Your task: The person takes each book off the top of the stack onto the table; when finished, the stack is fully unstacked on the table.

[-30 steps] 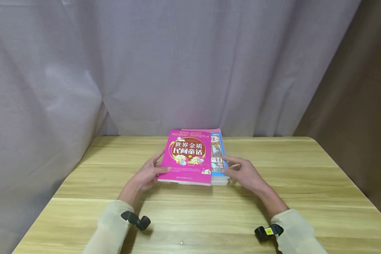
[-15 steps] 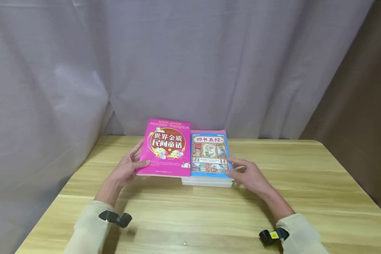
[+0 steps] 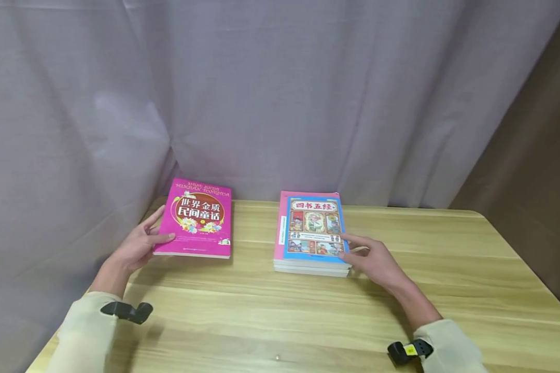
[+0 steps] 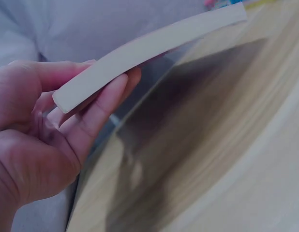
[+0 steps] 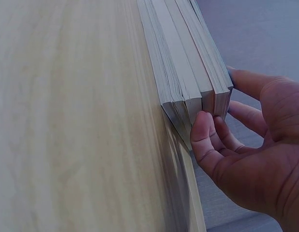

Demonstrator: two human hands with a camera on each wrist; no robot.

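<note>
My table [image 3: 256,308]: kinda yellowish wood look, streaky grain, rounded corner at far right. Stack of books [image 3: 313,230] lying flat on it near far edge, blue and pink up top, white page edges facing me.

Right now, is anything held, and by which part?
Left hand holds the magenta book by its left edge; right hand touches the book stack at its right edge.
</note>
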